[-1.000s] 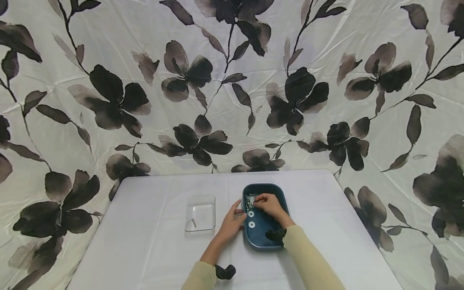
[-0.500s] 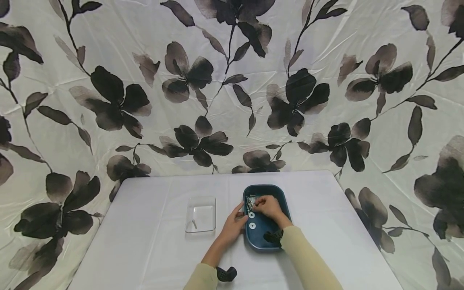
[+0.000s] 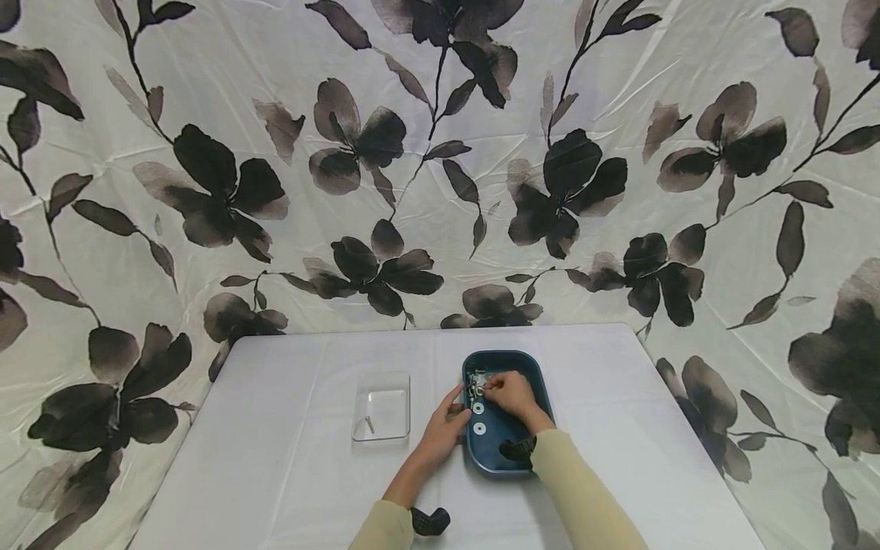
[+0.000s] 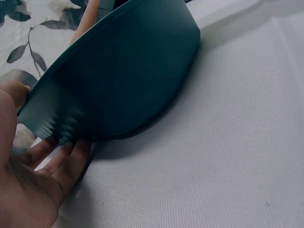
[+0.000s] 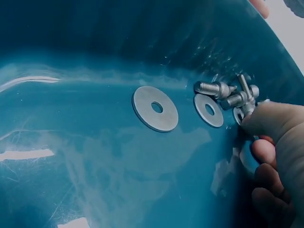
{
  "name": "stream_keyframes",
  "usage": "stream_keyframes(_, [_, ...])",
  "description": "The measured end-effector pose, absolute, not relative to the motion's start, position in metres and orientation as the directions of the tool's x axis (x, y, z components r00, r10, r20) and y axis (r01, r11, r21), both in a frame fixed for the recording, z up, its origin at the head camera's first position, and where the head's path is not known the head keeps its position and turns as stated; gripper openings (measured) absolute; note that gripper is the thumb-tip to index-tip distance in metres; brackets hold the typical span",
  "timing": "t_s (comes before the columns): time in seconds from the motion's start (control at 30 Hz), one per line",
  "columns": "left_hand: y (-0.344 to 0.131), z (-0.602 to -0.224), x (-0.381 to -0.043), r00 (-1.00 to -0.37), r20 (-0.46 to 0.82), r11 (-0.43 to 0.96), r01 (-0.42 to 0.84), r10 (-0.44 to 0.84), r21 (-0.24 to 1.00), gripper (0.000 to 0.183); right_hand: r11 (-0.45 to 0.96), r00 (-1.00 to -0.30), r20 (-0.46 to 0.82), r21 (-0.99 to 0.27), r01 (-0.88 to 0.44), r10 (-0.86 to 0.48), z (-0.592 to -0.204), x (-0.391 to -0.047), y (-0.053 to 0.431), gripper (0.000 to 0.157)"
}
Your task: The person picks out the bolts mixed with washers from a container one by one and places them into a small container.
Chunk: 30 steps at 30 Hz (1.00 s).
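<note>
A deep blue tray (image 3: 505, 454) holds a small pile of metal bolts (image 5: 232, 92) against its left wall, and flat washers (image 5: 156, 109) lie beside them. My left hand (image 3: 440, 431) grips the tray's left side, its thumb up at the rim and its fingers against the lower outer wall in the left wrist view. My right hand (image 3: 510, 391) reaches inside with curled fingers, thumb and fingertips pinching a bolt at the edge of the pile. In the right wrist view the thumb and pile partly hide that bolt.
Left of the tray stands a clear square container (image 3: 381, 438) with one small metal bolt or pin (image 3: 369, 424) inside. Both stand on a white-covered table (image 3: 289, 458). A floral cloth (image 3: 440, 191) hangs behind it.
My left hand has closed in on the tray's side. The right hand's fingertips have shifted slightly around the bolt pile, and the tray has moved little in view.
</note>
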<state>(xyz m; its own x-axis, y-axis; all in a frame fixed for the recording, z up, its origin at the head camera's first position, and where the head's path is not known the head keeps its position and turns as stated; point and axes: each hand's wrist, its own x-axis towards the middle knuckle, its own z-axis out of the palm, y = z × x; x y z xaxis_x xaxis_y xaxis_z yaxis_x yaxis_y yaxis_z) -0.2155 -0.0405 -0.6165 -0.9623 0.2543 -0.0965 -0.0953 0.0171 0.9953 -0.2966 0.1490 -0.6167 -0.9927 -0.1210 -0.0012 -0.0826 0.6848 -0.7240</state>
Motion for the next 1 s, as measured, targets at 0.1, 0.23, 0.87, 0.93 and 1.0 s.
stream_keyframes(0.1, [-0.041,-0.617,-0.215,-0.962,-0.097,0.019,-0.095,0.254,0.995,0.057,0.657,-0.994,0.011,-0.749,-0.083,-0.113,-0.616,-0.296,0.148,0.006])
stream_keyframes(0.23, [-0.041,-0.616,-0.215,-0.965,-0.100,0.036,-0.094,0.243,0.995,0.056,0.582,-0.995,0.032,-0.809,-0.084,-0.099,-0.615,-0.296,0.147,0.006])
stream_keyframes(0.87, [-0.036,-0.594,-0.209,-0.980,-0.065,0.153,-0.036,0.187,0.988,0.054,0.529,-0.989,0.124,-0.836,-0.144,-0.074,-0.589,-0.304,0.145,0.005])
stream_keyframes(0.93, [-0.037,-0.590,-0.212,-0.985,-0.049,0.246,-0.006,0.168,0.969,0.052,0.524,-0.986,0.147,-0.835,-0.167,-0.081,-0.580,-0.304,0.143,0.005])
stream_keyframes(1.0, [-0.040,-0.578,-0.212,-0.985,-0.023,0.317,0.033,0.172,0.948,0.050,0.508,-0.981,0.175,-0.839,-0.196,-0.089,-0.569,-0.304,0.141,0.004])
